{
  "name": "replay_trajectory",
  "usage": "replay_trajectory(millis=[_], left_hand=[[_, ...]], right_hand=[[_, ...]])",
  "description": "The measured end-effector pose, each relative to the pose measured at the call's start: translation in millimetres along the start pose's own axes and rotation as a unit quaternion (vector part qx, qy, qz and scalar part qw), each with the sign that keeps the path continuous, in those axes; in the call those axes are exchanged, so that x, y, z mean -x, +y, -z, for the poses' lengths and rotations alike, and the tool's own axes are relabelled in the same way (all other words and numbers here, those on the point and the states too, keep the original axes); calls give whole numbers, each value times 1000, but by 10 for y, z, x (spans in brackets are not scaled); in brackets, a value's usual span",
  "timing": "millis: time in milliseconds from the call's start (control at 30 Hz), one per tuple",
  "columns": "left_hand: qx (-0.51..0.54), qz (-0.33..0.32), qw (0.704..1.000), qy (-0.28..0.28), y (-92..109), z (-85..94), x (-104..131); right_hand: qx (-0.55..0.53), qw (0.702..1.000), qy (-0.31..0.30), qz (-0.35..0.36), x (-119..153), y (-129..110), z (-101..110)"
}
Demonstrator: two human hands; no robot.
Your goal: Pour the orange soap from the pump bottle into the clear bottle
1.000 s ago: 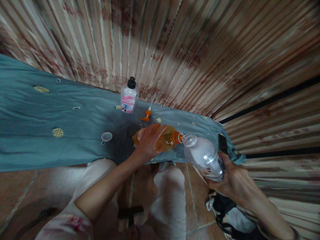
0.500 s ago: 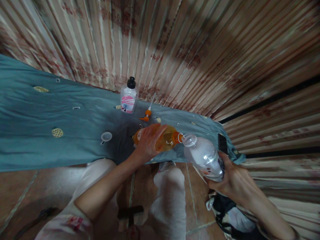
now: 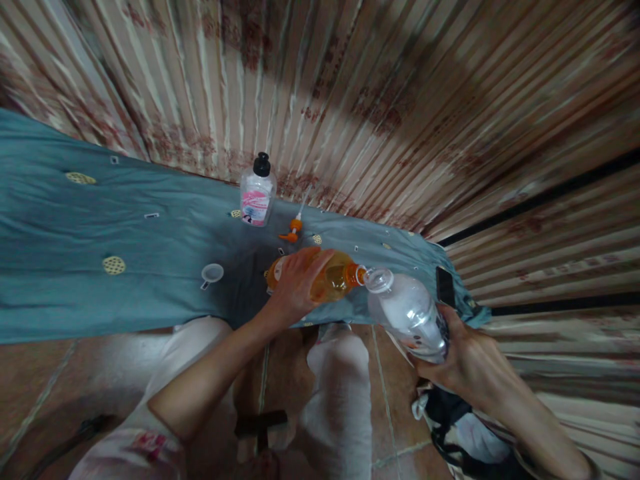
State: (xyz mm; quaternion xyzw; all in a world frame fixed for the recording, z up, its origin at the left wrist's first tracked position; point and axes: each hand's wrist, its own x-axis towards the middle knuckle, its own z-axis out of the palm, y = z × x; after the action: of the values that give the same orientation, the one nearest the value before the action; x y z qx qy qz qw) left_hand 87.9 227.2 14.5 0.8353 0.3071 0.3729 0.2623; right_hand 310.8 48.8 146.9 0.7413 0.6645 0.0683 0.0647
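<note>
Right hand grips ribless clear bottle, tilted | left hand wraps smooth amber bottle, tipped, mouths together; looks like pouring, needs steady alignment | small round cup, orange pump, black-capped bottle on wrinkled teal cloth | pleated curtain

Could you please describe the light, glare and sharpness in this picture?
Head view: dim light, with a dark shadow on the sheet beside the orange bottle; small white glare on the held clear bottle; curtain folds stretched towards the edges; pink label's print too soft to read.
</note>
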Motion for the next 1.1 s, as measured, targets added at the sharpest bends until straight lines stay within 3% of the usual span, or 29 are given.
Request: replay_trajectory(millis=[1100], left_hand=[[2, 6, 1000, -5, -10, -10, -8]], right_hand=[[2, 1000, 5, 0, -11, -27, 32]])
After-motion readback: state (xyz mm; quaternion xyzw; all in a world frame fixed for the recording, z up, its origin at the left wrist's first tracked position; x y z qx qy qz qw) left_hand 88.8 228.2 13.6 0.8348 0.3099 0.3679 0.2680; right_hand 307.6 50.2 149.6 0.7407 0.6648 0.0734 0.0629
